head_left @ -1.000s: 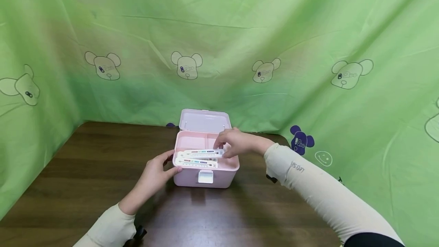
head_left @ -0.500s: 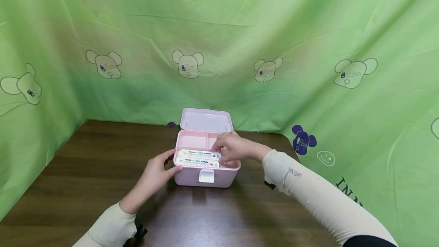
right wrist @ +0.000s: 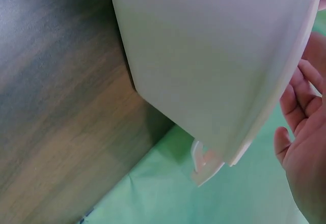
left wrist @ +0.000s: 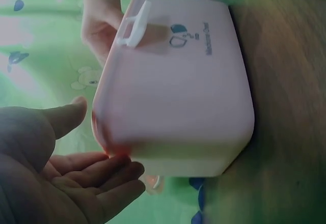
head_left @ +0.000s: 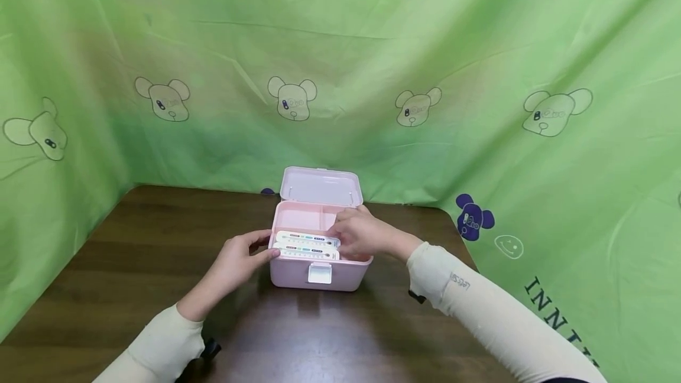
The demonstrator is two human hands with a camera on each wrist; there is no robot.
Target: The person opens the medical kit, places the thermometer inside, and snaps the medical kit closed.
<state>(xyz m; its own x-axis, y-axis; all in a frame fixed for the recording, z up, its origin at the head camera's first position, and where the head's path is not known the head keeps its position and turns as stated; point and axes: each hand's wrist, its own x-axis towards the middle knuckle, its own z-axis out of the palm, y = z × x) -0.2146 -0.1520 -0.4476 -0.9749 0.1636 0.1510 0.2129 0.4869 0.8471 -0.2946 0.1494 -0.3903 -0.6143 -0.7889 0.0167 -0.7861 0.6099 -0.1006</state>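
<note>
A pink medicine box [head_left: 340,276] stands on the table with its lid swung back. Two flat white thermometers [head_left: 305,240], printed with a scale and coloured labels, lie side by side at the front left inside it. My left hand [head_left: 236,262] is at the box's left front corner; in the left wrist view its relaxed fingers [left wrist: 119,170] touch the rim and the thumb stands off it. My right hand [head_left: 364,232] reaches into the box at the right end of the thermometers. Its fingertips are partly hidden inside, so whether they pinch one I cannot tell.
The upright lid [head_left: 319,187] rises behind the box, and a white latch [head_left: 319,273] hangs at its front. A divider [head_left: 321,217] splits the back section. Green printed cloth [head_left: 351,46] hangs behind the brown wooden table [head_left: 175,241].
The thermometer that my right hand pinched above the others has gone down flat beside the front one. My right hand has sunk lower into the box; the left stays at the corner.
</note>
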